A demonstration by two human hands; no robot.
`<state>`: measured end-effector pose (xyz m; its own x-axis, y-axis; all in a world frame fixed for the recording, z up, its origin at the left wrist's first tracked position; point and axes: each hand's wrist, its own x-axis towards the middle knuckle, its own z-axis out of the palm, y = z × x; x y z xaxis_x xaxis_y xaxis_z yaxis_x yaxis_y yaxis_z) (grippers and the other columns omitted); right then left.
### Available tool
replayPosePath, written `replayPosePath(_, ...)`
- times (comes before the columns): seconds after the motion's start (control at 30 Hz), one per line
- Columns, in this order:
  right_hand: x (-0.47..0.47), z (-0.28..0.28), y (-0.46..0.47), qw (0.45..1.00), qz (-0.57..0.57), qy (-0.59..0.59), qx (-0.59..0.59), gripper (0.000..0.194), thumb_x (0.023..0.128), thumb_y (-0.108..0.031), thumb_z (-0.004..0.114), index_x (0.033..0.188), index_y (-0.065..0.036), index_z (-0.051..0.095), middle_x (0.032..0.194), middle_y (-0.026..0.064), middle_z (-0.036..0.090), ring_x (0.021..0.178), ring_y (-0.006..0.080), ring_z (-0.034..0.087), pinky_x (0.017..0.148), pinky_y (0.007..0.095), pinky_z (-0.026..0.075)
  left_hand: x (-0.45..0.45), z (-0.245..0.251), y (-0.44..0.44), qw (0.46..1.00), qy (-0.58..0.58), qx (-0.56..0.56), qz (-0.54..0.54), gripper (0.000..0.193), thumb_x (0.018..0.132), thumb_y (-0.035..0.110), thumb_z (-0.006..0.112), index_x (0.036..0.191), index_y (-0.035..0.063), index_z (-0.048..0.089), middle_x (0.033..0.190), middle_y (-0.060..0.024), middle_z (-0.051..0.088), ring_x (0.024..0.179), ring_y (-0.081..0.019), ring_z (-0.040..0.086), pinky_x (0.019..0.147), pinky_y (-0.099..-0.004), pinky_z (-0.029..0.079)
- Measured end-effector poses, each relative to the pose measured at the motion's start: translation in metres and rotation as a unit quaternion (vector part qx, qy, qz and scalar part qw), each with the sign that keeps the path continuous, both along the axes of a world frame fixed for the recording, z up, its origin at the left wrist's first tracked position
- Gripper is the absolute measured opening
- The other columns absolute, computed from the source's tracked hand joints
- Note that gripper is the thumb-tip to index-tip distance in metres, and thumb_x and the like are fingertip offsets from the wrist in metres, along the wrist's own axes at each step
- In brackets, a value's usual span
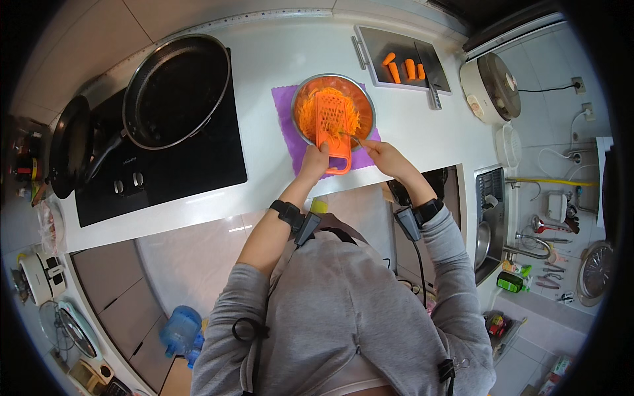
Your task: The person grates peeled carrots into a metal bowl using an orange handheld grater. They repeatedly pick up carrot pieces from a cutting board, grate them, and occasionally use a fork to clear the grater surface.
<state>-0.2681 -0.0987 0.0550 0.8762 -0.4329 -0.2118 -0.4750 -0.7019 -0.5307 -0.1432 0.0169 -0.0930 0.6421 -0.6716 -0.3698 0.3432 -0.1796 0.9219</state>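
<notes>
My left hand [316,161] grips the handle end of an orange plastic grater [324,119]. The grater leans over a metal bowl [369,91] that holds a heap of shredded carrot [308,111]. Between the fingers of my right hand [386,156] is a thin metal utensil [355,139], likely a fork. Its tip touches the lower part of the grater's face, where some shreds cling. Under the bowl lies a purple cloth [285,111] with a scalloped edge.
At the right back, a cutting board [381,39] bears several carrot pieces [410,69] and a knife [432,91]. A large frying pan [176,94] stands on the black cooktop [218,163] to the left. An electric cooker [488,89] and sink [483,218] are at the right.
</notes>
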Motion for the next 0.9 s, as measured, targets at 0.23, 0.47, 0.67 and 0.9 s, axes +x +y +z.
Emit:
replayPosePath(0.23, 0.043, 0.017, 0.016, 0.986, -0.031, 0.101, -0.131, 0.032, 0.093, -0.016, 0.047, 0.122, -0.010, 0.059, 0.094, 0.0213, 0.065, 0.085, 0.0392, 0.062, 0.073, 0.0431, 0.049, -0.003, 0.008, 0.006, 0.999, 0.041, 0.005, -0.014, 0.040, 0.095, 0.030, 0.046, 0.090, -0.0089, 0.052, 0.069, -0.0093, 0.050, 0.053, -0.0162, 0.049, 0.051, -0.0358, 0.058)
replayPosePath(0.47, 0.020, 0.022, 0.039, 0.962, -0.018, 0.158, -0.221, 0.045, 0.088, -0.011, 0.044, 0.133, -0.016, 0.049, 0.085, 0.0193, 0.066, 0.078, 0.0360, 0.064, 0.067, 0.0450, 0.051, -0.002, -0.026, -0.010, 0.999, -0.023, 0.037, 0.014, 0.039, 0.096, 0.030, 0.045, 0.089, -0.0078, 0.054, 0.067, -0.0102, 0.051, 0.053, -0.0163, 0.050, 0.050, -0.0364, 0.059)
replayPosePath(0.67, 0.025, -0.007, 0.044, 0.948, -0.038, 0.141, -0.284, 0.058, 0.084, -0.007, 0.045, 0.141, -0.019, 0.039, 0.074, 0.0163, 0.065, 0.065, 0.0328, 0.064, 0.057, 0.0435, 0.051, 0.000, -0.026, -0.007, 1.000, -0.029, 0.003, -0.005, 0.042, 0.096, 0.031, 0.045, 0.089, -0.0097, 0.053, 0.068, -0.0118, 0.052, 0.053, -0.0165, 0.050, 0.049, -0.0356, 0.058)
replayPosePath(0.9, 0.012, -0.020, 0.039, 0.928, -0.013, 0.135, -0.346, 0.067, 0.081, -0.003, 0.048, 0.144, -0.020, 0.034, 0.069, 0.0126, 0.062, 0.059, 0.0295, 0.063, 0.052, 0.0408, 0.050, 0.004, 0.010, 0.005, 0.999, -0.016, 0.041, -0.031, 0.041, 0.096, 0.030, 0.044, 0.091, -0.0099, 0.053, 0.071, -0.0110, 0.051, 0.056, -0.0169, 0.051, 0.052, -0.0348, 0.059)
